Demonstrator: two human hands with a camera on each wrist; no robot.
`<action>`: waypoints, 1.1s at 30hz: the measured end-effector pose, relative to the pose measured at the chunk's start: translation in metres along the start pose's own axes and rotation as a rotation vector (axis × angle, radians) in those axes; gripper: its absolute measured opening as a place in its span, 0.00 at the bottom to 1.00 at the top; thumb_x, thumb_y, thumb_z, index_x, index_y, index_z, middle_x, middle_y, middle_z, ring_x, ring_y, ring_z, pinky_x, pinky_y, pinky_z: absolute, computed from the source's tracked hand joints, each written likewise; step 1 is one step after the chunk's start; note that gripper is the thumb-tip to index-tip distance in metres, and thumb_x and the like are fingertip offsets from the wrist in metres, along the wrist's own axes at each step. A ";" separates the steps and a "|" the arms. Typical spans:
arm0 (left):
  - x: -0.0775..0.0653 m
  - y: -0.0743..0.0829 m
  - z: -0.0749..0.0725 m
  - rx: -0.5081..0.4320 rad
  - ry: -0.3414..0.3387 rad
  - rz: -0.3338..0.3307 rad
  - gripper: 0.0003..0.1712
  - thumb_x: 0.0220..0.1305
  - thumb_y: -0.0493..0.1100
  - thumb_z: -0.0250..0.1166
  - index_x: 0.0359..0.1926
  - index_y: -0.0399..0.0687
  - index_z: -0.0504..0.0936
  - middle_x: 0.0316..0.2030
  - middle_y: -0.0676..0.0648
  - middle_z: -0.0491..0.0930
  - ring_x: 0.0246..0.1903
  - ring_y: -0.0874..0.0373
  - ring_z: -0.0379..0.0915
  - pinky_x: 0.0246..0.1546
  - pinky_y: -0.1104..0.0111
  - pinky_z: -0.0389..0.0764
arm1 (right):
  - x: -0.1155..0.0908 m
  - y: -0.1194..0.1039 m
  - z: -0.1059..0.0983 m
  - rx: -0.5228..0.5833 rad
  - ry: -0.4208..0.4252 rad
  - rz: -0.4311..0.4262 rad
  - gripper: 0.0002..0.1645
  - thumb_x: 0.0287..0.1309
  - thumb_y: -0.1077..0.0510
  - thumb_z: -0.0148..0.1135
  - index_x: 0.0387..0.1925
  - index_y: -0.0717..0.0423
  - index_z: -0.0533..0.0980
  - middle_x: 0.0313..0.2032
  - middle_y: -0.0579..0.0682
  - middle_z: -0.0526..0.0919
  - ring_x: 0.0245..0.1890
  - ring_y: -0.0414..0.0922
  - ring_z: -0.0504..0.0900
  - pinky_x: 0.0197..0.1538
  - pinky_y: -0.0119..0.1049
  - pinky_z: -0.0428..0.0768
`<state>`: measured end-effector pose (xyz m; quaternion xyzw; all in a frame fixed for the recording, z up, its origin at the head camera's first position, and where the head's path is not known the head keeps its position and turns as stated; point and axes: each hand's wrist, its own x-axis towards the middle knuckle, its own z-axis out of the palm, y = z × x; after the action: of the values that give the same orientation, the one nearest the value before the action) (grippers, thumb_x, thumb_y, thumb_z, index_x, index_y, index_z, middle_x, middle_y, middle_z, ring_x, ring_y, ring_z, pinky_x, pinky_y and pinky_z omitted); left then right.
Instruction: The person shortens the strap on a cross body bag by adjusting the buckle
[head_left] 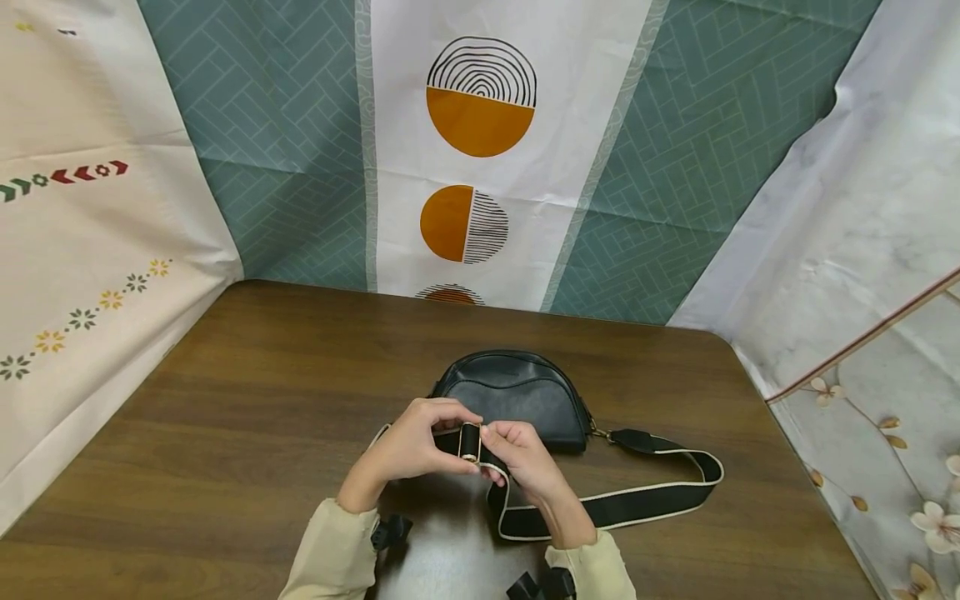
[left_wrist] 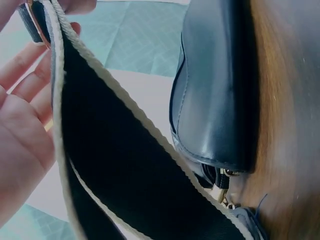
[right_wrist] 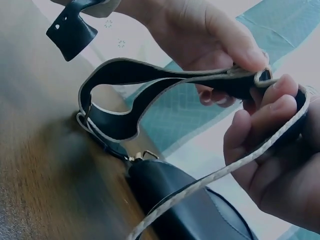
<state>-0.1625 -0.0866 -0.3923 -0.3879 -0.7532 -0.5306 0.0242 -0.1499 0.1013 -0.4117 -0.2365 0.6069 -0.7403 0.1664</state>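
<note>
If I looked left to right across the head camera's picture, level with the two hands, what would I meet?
Cream patterned cloth, left hand, strap slider, right hand, gold clasp, black strap tab, white flowered cloth.

Black bag [head_left: 517, 393] upright, pale-edged strap [head_left: 645, 502] looped

From the head, the table [head_left: 300, 375] is taken in from above, forward and down; from both wrists, far closer, a tilted, low view is given, with the black bag [head_left: 510, 396], its strap [head_left: 637, 502] and the teal backdrop [head_left: 285, 125] shared by all three!
</note>
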 end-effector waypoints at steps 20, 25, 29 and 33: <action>-0.003 0.016 -0.011 -0.063 0.051 0.060 0.25 0.34 0.31 0.75 0.40 0.32 0.79 0.35 0.43 0.79 0.31 0.59 0.70 0.31 0.64 0.74 | -0.009 0.000 -0.019 0.073 -0.149 -0.075 0.12 0.61 0.62 0.51 0.28 0.69 0.74 0.21 0.43 0.76 0.17 0.34 0.71 0.20 0.24 0.69; -0.002 0.021 -0.013 -0.089 0.035 0.049 0.25 0.35 0.31 0.74 0.41 0.31 0.79 0.36 0.42 0.79 0.33 0.59 0.71 0.34 0.64 0.75 | -0.009 0.000 -0.019 0.044 -0.134 -0.109 0.12 0.61 0.63 0.51 0.29 0.69 0.76 0.21 0.43 0.76 0.17 0.33 0.69 0.18 0.23 0.67; -0.003 0.006 -0.010 -0.111 0.022 0.052 0.27 0.38 0.34 0.74 0.44 0.33 0.78 0.39 0.43 0.79 0.36 0.58 0.71 0.39 0.62 0.75 | -0.010 -0.001 -0.019 0.047 -0.115 -0.092 0.11 0.62 0.62 0.50 0.31 0.50 0.79 0.20 0.40 0.75 0.17 0.32 0.69 0.17 0.22 0.66; -0.002 0.004 -0.009 -0.132 0.011 0.061 0.27 0.39 0.35 0.74 0.44 0.33 0.77 0.39 0.43 0.79 0.37 0.57 0.72 0.41 0.63 0.75 | -0.011 -0.001 -0.019 0.061 -0.102 -0.064 0.12 0.61 0.61 0.51 0.30 0.48 0.80 0.19 0.39 0.75 0.17 0.32 0.69 0.18 0.21 0.66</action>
<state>-0.1615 -0.0946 -0.3863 -0.4085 -0.7042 -0.5804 0.0189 -0.1510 0.1232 -0.4149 -0.2881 0.5669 -0.7503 0.1807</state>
